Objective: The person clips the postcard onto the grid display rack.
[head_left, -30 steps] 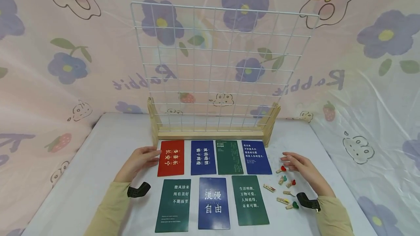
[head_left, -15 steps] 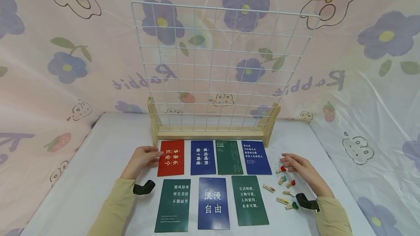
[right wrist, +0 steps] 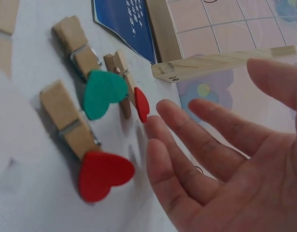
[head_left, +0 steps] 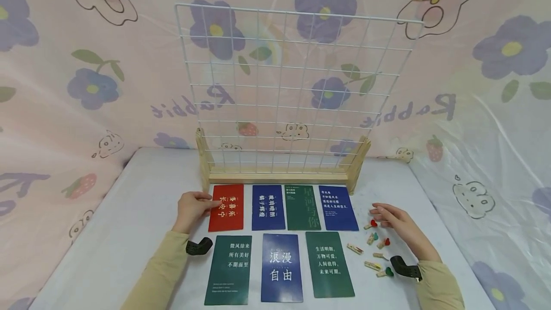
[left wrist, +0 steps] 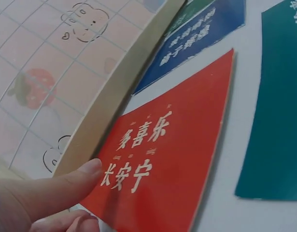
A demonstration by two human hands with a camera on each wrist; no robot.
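My left hand (head_left: 192,211) is at the left edge of a red card (head_left: 231,223) with white characters. In the left wrist view its thumb (left wrist: 66,186) reaches over the card's top while the other fingers lie low beside the edge. The card lies on the table, first in the back row. My right hand (head_left: 406,227) holds nothing, its fingers loosely spread beside several small wooden clothespins (head_left: 372,238). Close to these fingers in the right wrist view are a clothespin with a red heart (right wrist: 107,175) and one with a green heart (right wrist: 105,94).
Right of the red card are a blue card (head_left: 269,221), a green card (head_left: 303,219) and another blue card (head_left: 337,219). Three more cards, including a blue one (head_left: 281,293), form the front row. Behind stands a white wire grid (head_left: 280,67) in a wooden base (head_left: 277,176).
My left hand has moved right, bringing its thumb over the red card's edge. The right hand has stayed by the clothespins. The whole head view has shifted slightly.
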